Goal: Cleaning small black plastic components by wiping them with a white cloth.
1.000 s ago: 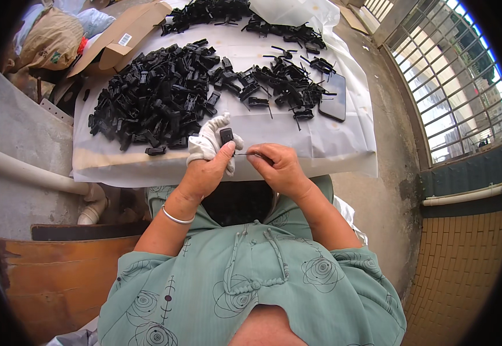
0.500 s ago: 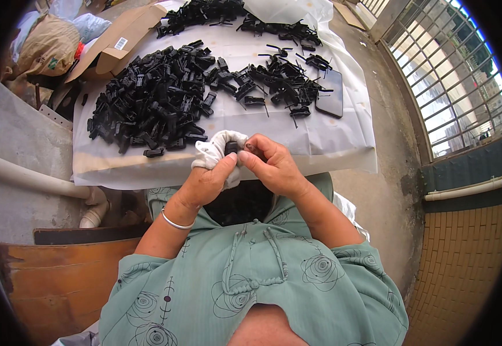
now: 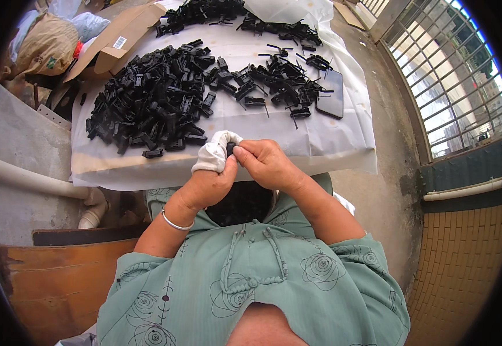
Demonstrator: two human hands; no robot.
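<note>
At the near edge of the table, my left hand (image 3: 209, 185) is closed on a small black plastic part (image 3: 230, 148). White cloth (image 3: 209, 158) covers the fingers of that hand; whether it is a glove or a rag I cannot tell. My right hand (image 3: 269, 166) has its thumb and fingers pinched together against the same part. Most of the part is hidden by fingers and cloth. Just beyond my hands lies a big heap of similar black plastic parts (image 3: 153, 101). Farther right is a looser group of black parts (image 3: 285, 81) with thin stems sticking out.
White sheeting (image 3: 233, 118) covers the table. A dark phone (image 3: 330, 98) lies at its right side, and more black parts (image 3: 199, 14) at the far end. An open cardboard box (image 3: 112, 49) stands far left. Between my knees sits something dark (image 3: 242, 205). A barred window (image 3: 447, 75) is right.
My right hand has moved slightly left, and its fingers have closed in on the black part. The cloth-covered left fingers have turned a little, hiding more of the part.
</note>
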